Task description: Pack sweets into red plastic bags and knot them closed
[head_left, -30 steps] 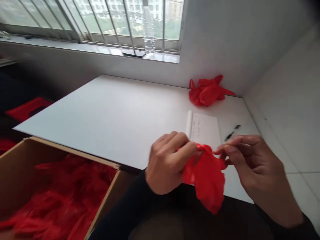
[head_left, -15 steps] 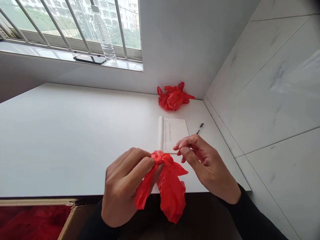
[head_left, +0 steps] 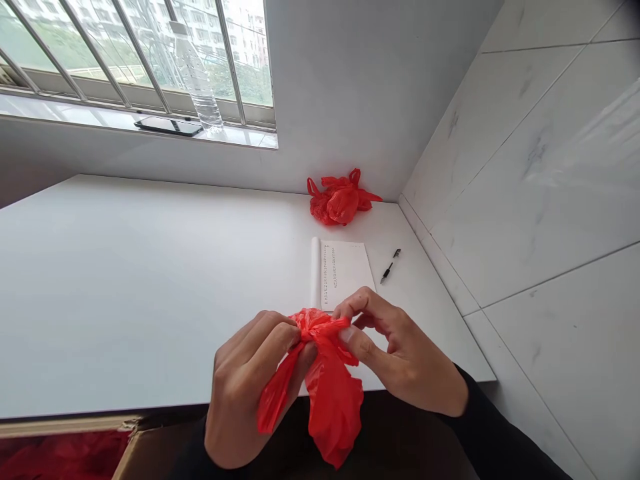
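Observation:
A red plastic bag, gathered and knotted near its top, hangs over the table's front edge between my hands. My left hand is closed around the bag beside the knot, and one red end sticks out below its fingers. From the other side, my right hand pinches a piece of the bag between thumb and index finger. Just beyond the hands lies an open notepad with columns of small handwriting. The lower palm side of my left hand is hidden.
More crumpled red plastic bags lie at the table's back by the wall. A black pen rests right of the notepad. A cardboard box with red material stands below the white table. The windowsill holds a bottle and a phone.
My right hand has moved left and down and taken hold of the bag with its fingertips. My left hand keeps its grip. The view has shifted slightly, and the whole pen now shows.

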A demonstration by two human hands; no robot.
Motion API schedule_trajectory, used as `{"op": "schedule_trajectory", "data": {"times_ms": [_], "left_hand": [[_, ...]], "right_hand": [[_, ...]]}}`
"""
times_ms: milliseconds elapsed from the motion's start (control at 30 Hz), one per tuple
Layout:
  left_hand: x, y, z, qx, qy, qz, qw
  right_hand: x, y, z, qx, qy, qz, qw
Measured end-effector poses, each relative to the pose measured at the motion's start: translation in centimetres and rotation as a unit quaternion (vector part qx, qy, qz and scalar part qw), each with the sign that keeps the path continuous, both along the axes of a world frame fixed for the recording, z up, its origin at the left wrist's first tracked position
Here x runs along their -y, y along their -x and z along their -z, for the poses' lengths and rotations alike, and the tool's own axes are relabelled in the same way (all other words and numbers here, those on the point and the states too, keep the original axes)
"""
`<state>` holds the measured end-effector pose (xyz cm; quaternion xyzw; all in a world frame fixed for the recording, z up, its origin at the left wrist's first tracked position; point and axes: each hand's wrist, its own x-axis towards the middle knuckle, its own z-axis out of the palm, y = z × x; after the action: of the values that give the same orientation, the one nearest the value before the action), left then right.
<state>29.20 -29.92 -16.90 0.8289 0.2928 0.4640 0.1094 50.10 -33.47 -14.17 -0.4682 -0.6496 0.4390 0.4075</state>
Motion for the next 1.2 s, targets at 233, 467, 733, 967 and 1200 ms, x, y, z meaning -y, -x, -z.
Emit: {"op": "schedule_trajectory", "data": {"times_ms": [233, 467, 733, 967, 1200], "left_hand": [[0.0, 0.2, 0.1, -0.015, 0.010, 0.004, 1.000], [0.7, 1.1, 0.8, -0.030, 0.130, 0.044, 0.990], [2.1, 4.4, 5.8, 0.007, 0.316, -0.127, 0.940], [2.8, -0.4, 7.0, 0.021, 0.249, -0.086, 0.965], [3.8, -3.3, 11.5, -0.167, 0.156, -0.084, 0.970]], "right_hand": [[-0.1, -0.1, -0.2, -0.060, -0.033, 0.019, 0.997], [0.3, -1.9, 0.5, -0.117, 0.033, 0.040, 0.992], [1.3, -6.3, 5.4, -0.085, 0.159, 0.157, 0.971], [2.4, -0.8, 7.1, -0.156, 0.061, 0.186, 0.968], [3.9, 2.8, 12.2, 0.044, 0.019, 0.144, 0.988]]}}
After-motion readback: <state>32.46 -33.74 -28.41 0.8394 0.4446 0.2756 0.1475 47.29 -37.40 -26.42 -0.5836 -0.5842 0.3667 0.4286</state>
